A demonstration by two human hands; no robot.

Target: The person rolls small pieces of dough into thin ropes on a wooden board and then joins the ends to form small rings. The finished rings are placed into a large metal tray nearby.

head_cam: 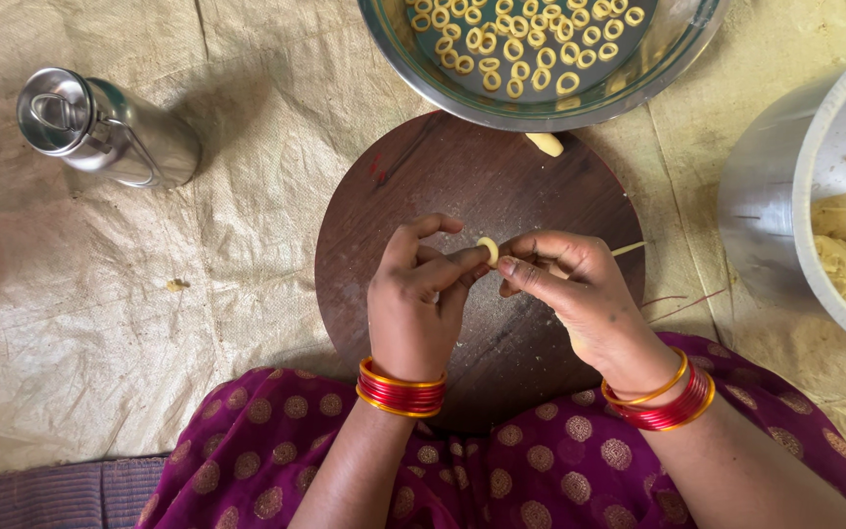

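My left hand (415,294) and my right hand (570,284) meet over a round dark wooden board (423,167), both pinching one small piece of pale dough (487,249) between their fingertips. A thin strand of dough (629,249) sticks out from behind my right hand. Both wrists wear red and gold bangles. A small lump of dough (544,144) lies at the board's far edge.
A steel bowl (394,39) with several small dough rings sits beyond the board. A steel pot (766,216) holding large dough lumps stands at the right. A steel lidded bottle (110,127) lies at the left on the beige cloth (149,294).
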